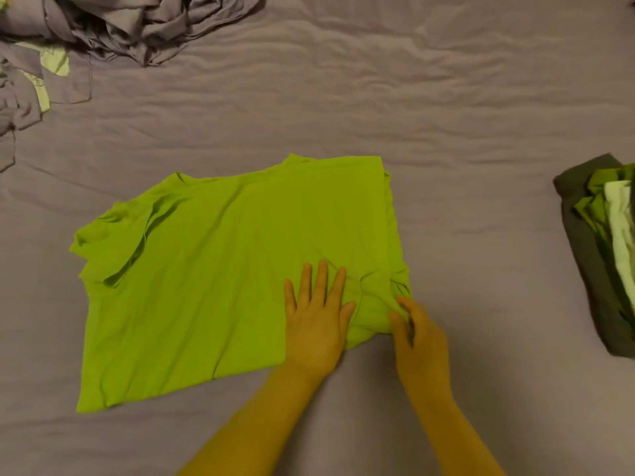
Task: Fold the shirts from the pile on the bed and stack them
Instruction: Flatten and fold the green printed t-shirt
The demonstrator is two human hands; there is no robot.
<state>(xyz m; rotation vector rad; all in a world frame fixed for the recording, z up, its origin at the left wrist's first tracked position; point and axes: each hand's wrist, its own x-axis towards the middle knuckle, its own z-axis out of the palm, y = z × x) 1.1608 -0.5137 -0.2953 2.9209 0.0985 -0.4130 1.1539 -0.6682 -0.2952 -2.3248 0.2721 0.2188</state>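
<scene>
- Your left hand (318, 316) lies flat, fingers straight and spread, pressing the green shirt (223, 269) onto the bed (446, 115); use it as the anchor.
- Your right hand (417, 333), just beside the left, pinches a bunched bit of the shirt's near right corner with curled fingers.
- The shirt spreads away to the left of both hands, already doubled over, with a sleeve lying at its far left end.
- Judgement: the step in hand is smoothing and squaring that corner before the next fold. Draw the pinched cloth outward, away from the flat palm, until the puckers between your hands go out; line the edges up before you let go.
- Risk, as a guess: pull too hard and the layer underneath drags askew.
- Count: one shirt under your hands.
- One stack of folded shirts (608, 255) well off to your right; I see dark, green and pale layers, at least three, exact number unclear.
- One unfolded pile (103, 29) far ahead to your left; its number cannot be told.
</scene>
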